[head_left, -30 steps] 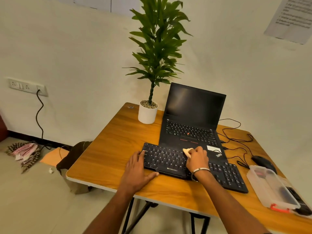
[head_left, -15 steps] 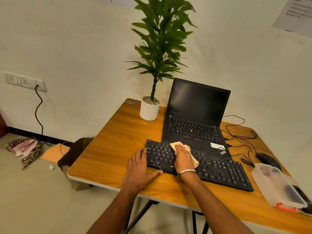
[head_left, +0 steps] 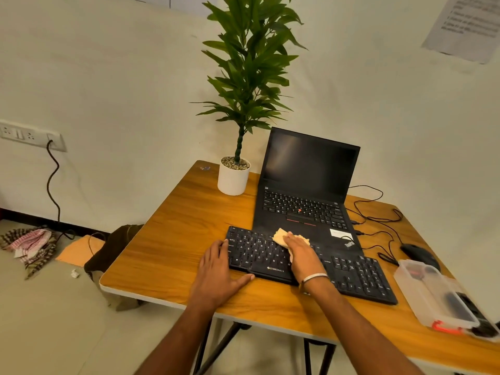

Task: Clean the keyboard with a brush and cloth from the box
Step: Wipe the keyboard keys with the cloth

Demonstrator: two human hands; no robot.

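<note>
Wooden table point(head_left: 173, 239), black keyboard point(head_left: 351, 274) under crumpled cloth point(head_left: 281, 235)

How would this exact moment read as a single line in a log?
step: wiping | right hand: presses beige cloth on black keyboard | left hand: steadies keyboard's left end

Two bare forearms are seen, with no sleeves reaching into view; a thin, pale metallic bangle point(head_left: 313, 279) is worn at the wrist of the right hand point(head_left: 301, 254), while the left hand point(head_left: 216, 274) is left unadorned
</note>
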